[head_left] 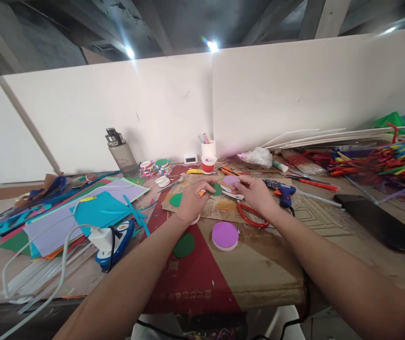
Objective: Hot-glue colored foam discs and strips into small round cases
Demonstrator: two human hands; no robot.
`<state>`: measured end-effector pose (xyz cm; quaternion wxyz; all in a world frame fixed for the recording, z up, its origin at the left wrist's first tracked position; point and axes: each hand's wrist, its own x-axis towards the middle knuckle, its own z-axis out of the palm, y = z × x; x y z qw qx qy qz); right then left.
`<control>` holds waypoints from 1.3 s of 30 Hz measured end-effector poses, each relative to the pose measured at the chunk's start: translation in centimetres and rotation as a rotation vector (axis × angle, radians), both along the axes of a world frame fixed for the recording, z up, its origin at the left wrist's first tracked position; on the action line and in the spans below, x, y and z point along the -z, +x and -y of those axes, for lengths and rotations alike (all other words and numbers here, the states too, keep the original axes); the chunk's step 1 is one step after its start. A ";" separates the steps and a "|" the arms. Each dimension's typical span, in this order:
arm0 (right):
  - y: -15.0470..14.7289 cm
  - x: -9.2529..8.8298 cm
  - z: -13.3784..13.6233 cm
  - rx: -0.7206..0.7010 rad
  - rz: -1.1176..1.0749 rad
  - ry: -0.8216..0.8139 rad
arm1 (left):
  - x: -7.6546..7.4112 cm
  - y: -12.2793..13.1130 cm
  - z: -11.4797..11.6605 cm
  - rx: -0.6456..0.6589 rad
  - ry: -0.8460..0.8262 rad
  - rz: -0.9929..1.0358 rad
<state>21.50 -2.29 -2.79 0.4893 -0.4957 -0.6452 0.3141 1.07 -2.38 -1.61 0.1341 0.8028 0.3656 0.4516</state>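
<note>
My left hand (195,197) is above the cardboard with its fingers curled; a small orange bit (201,192) shows at the fingers, too small to name. My right hand (255,192) has thumb and forefinger pinched together beside a lilac paper circle (230,180) and the blades of red-handled scissors (252,218); what the pinch holds is not clear. Between the hands lies a green circle (216,189). Another green circle (176,199) is left of my left hand, and a third green circle (184,244) lies nearer me. A purple circle (225,234) rests on a pale round piece.
At left are a blue power strip (121,243) with a white cable and stacked coloured sheets (99,208). A bottle (122,153) and paper cup (208,164) stand behind. On the right are a glue gun (283,191), black phone (383,222) and pipe cleaners (383,163).
</note>
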 end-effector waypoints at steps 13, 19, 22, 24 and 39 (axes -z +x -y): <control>-0.5 -1.1 1.7 0.035 0.006 0.422 | 0.8 -0.3 -0.4 -0.109 -0.002 0.211; -0.8 -1.2 1.9 0.034 -0.065 0.388 | 0.8 0.7 -0.4 0.020 -0.243 0.492; -0.8 -1.2 1.7 0.046 -0.148 0.181 | 0.2 1.3 0.0 0.059 -0.462 0.574; -0.8 -1.2 1.6 0.028 -0.207 0.075 | -0.1 1.5 0.2 0.081 -0.571 0.608; -0.7 -1.3 2.4 0.066 0.008 0.376 | 0.2 2.0 0.7 0.102 -0.818 0.742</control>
